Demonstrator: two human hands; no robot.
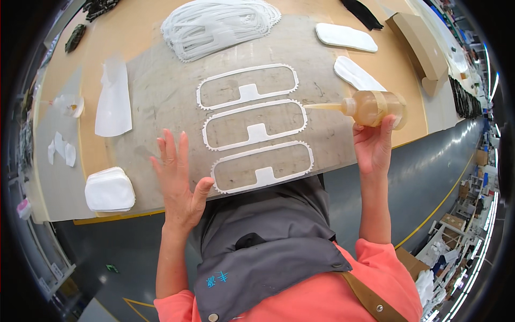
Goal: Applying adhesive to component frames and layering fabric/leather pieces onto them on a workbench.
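My right hand grips a squeeze bottle of amber liquid, tipped on its side. Its thin nozzle points left, the tip close to the right end of the middle white frame. That frame lies flat between two like it, a far white frame and a near white frame. Each is a rounded oblong ring with a toothed outer edge and a square tab inside. My left hand is open with fingers spread, its thumb beside the left end of the near frame, holding nothing.
A pile of white frames lies at the far side. White pads and a cardboard box are at right. A stack of white pads, a white sheet and a clear bottle lie at left.
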